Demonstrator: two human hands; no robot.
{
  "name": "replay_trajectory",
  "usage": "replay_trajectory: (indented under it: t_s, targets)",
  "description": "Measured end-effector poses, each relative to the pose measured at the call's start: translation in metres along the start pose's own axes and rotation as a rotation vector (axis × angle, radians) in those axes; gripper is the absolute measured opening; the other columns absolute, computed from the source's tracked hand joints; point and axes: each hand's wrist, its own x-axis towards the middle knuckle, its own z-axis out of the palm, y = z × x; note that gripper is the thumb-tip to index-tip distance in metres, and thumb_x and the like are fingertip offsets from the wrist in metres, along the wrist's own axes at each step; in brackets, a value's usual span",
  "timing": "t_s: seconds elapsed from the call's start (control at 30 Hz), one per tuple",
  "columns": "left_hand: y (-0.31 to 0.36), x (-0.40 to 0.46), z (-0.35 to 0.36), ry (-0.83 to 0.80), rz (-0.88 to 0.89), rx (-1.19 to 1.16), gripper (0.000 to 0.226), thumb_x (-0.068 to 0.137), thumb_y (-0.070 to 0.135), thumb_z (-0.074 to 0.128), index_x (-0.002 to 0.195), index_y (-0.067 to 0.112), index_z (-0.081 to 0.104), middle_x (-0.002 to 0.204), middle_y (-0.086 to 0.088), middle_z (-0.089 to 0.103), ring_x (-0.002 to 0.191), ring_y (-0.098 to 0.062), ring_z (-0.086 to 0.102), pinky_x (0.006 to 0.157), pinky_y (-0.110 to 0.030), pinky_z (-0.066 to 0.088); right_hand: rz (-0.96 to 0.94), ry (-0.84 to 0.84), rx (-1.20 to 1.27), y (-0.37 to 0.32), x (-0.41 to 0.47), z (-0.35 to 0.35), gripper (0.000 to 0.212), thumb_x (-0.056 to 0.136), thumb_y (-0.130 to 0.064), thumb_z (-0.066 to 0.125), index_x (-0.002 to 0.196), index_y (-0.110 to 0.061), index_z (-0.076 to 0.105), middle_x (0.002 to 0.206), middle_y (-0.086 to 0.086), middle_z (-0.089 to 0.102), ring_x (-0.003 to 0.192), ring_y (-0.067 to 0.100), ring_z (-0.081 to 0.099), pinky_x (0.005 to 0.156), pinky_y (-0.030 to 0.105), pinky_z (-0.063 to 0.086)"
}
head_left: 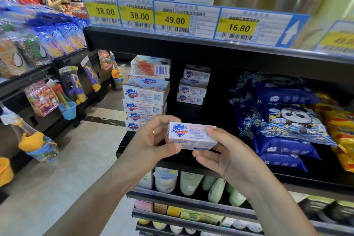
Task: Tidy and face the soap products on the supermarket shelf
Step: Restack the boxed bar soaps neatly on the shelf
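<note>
White-and-orange cardboard soap box (pixel 189 137) is gripped at its ends by the left hand (pixel 153 145) and right hand (pixel 228 153) before the black shelf (pixel 191 48), logo turned outward, seemingly for facing.

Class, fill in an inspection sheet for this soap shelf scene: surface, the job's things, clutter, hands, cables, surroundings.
Surface: black shelf, bare at its front.
Job's things: held soap box, logo facing the camera; front stack of soap boxes with the top box showing its barcode side; shorter rear stack.
Clutter: blue panda packs and yellow packs to the right of the soap.
Hands: left hand and right hand both grip the held soap box.
Cables: nothing seen.
Surroundings: price tags above; bottles below; hanging toys to the left.
</note>
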Motion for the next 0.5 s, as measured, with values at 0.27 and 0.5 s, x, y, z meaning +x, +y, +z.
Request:
replay_trajectory:
  t_s: [0.27,0.5]
  targets:
    - [-0.003,-0.003,-0.002,0.161,-0.051,0.020,0.076,0.083,-0.006,0.080,0.136,0.043,0.060,0.132,0.012,0.069,0.122,-0.012,0.067,0.088,-0.028,0.058,-0.132,-0.050,0.066,0.001,0.000,-0.004,0.038,0.076,-0.014,0.078,0.114,-0.012,0.075,0.120,0.021,0.073,0.113,0.032,0.072,0.085,0.029,0.061]
    - [-0.012,-0.006,-0.017,0.290,-0.025,0.216,0.052,0.090,-0.005,0.074,0.125,0.033,0.068,0.117,0.017,0.076,0.115,0.002,0.067,0.100,-0.023,0.052,-0.346,-0.122,0.057,0.000,0.003,-0.005,0.047,0.073,-0.002,0.081,0.119,-0.012,0.071,0.128,0.015,0.070,0.120,0.031,0.068,0.097,0.036,0.058]
